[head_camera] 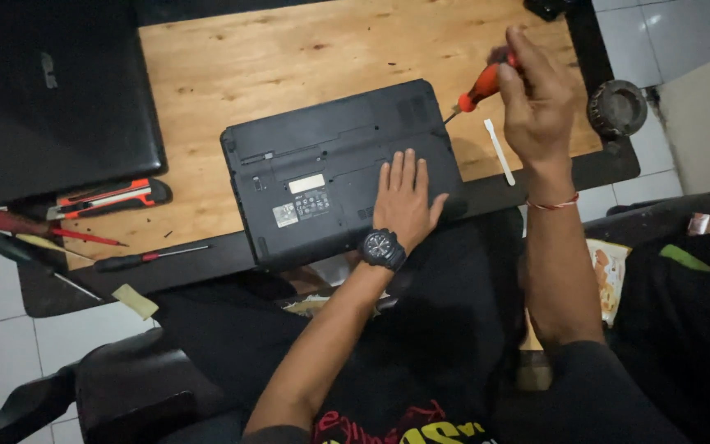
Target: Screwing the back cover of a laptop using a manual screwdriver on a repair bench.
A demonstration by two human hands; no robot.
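A black laptop [322, 168] lies upside down on a wooden table [289, 57], its underside with labels facing up. My left hand [404, 197] rests flat on the laptop's near right part, fingers together, a black watch on the wrist. My right hand [536, 94] is raised over the laptop's far right corner and grips an orange-handled screwdriver [478, 89]. The screwdriver's tip points down at that corner.
A second closed black laptop [51, 90] sits at the far left. A red utility knife [108, 196] and several screwdrivers [39, 226] lie at the table's left edge. A white plastic pry tool [499, 152] lies right of the laptop. A round dark ashtray [616, 107] stands at the right.
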